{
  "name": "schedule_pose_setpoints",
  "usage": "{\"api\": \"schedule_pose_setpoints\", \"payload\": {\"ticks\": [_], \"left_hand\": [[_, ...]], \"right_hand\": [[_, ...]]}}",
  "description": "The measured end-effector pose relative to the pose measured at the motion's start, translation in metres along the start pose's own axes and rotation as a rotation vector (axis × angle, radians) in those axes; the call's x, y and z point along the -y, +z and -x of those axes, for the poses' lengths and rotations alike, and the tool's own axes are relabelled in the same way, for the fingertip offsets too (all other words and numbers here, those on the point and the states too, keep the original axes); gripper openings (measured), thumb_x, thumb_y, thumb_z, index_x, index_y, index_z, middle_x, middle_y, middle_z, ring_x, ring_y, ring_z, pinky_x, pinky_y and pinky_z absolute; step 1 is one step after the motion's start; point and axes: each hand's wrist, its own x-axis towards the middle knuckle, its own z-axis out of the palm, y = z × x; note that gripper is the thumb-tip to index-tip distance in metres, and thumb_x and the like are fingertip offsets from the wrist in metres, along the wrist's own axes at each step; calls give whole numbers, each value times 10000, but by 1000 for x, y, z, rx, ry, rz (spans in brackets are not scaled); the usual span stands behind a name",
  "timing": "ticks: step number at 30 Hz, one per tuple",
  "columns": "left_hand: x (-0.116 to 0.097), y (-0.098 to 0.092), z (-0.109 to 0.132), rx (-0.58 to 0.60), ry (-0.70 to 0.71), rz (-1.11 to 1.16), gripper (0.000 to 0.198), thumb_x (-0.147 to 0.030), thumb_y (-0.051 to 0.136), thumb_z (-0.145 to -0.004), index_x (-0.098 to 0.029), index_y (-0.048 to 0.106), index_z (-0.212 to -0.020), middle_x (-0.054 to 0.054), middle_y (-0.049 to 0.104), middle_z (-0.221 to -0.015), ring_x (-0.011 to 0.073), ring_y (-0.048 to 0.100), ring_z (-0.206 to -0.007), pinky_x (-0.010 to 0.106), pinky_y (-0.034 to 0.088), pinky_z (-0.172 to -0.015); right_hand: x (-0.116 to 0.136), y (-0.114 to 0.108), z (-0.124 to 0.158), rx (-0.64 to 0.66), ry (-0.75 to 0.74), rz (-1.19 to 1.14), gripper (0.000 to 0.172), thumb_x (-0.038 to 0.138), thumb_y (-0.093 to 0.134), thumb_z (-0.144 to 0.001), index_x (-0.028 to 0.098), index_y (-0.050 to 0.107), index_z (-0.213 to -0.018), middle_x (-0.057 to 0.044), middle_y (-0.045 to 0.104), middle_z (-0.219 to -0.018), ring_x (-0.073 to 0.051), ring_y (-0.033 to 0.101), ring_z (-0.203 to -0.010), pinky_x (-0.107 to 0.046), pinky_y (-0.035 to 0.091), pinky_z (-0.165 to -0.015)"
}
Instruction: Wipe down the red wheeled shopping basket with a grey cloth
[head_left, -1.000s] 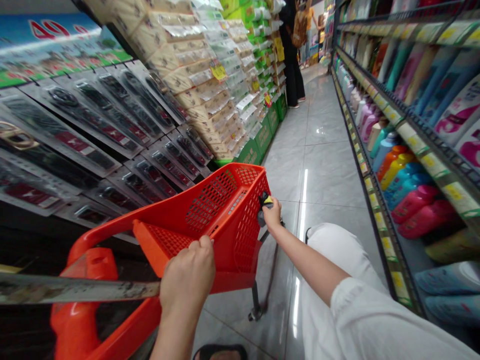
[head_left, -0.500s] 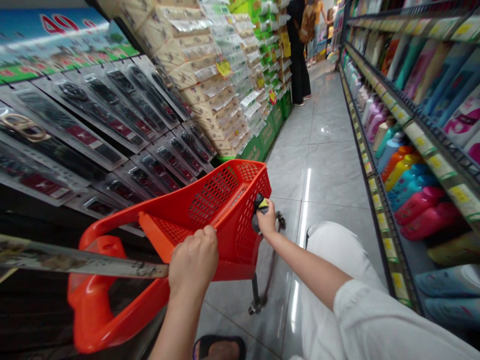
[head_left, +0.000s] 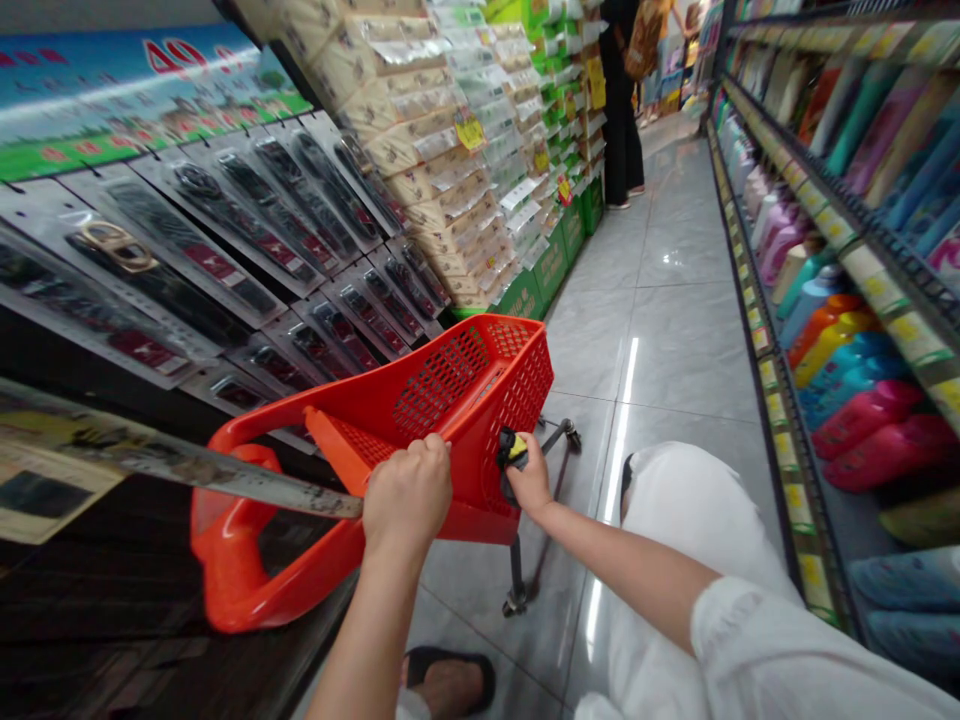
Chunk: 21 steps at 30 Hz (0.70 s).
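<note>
While my left hand stays clenched on the near rim of the red cart basket, my right hand has slid back and lower along its outer side, fingers wrapped around a small black-and-yellow thing. Carded packs hang close on the left, bottles line the right shelves, and a person stands up the aisle.

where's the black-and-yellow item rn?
Head view, lower centre: the black-and-yellow item is in the right hand, against the outer right side of the red cart basket, just ahead of the left hand gripping the basket's rim.
</note>
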Motion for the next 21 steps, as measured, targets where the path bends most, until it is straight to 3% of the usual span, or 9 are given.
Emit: {"api": "schedule_pose_setpoints", "payload": {"ticks": [2, 4, 9, 11, 15, 17, 19, 21], "left_hand": [[2, 4, 0, 1, 8, 8, 392, -146, 198, -932, -131, 570, -811, 129, 648, -703, 294, 675, -664, 347, 475, -554], [4, 7, 1, -9, 9, 8, 389, -136, 196, -926, -134, 567, -808, 127, 643, -696, 298, 673, -662, 351, 476, -552], [5, 10, 2, -18, 8, 18, 390, -135, 199, -922, -132, 573, -814, 131, 639, -692, 299, 670, -662, 348, 469, -551], [5, 9, 2, -7, 0, 27, 383, -139, 209, -921, -125, 580, -828, 137, 643, -703, 298, 672, -670, 341, 466, -551], [4, 7, 2, 1, -14, 36, 377, -122, 223, -911, -116, 594, -844, 144, 652, -718, 299, 676, -686, 336, 465, -561], [4, 6, 3, -2, -17, 40, 383, -107, 222, -903, -113, 601, -845, 148, 653, -719, 302, 675, -689, 340, 463, -563], [4, 6, 3, -2, -13, 48, 393, -111, 217, -904, -111, 606, -845, 153, 651, -713, 304, 673, -682, 341, 460, -558], [4, 6, 2, 0, -16, 57, 406, -133, 210, -916, -108, 609, -848, 158, 650, -711, 309, 673, -679, 347, 462, -556]], "right_hand": [[-17, -2, 9, -56, 187, 45, 403, 145, 506, -574, 210, 523, -972, -10, 606, -880, -206, 583, -857, -332, 456, -832], [-20, 2, 19, -79, 260, 47, 376, 153, 499, -585, 214, 514, -956, 1, 596, -835, -201, 582, -807, -325, 463, -794], [-2, 10, 43, 93, -18, -27, 444, 138, 532, -580, 228, 537, -1015, -12, 611, -988, -199, 574, -950, -313, 439, -884], [-8, 6, 49, 113, -28, -7, 439, 133, 533, -567, 226, 544, -997, -14, 610, -983, -204, 572, -953, -320, 436, -888], [-32, 0, 57, -5, 248, 62, 343, 161, 523, -580, 214, 525, -919, -9, 606, -843, -217, 583, -829, -346, 458, -810], [-32, 4, 61, -56, 342, 64, 318, 166, 517, -591, 213, 520, -905, -11, 605, -826, -219, 584, -811, -354, 461, -803], [-19, 8, 65, -31, 285, 29, 347, 156, 517, -594, 219, 526, -935, -13, 614, -870, -212, 588, -843, -349, 460, -830], [-5, 10, 68, 78, 109, -13, 422, 130, 523, -584, 230, 537, -993, -15, 619, -959, -204, 584, -924, -336, 447, -884]]}}
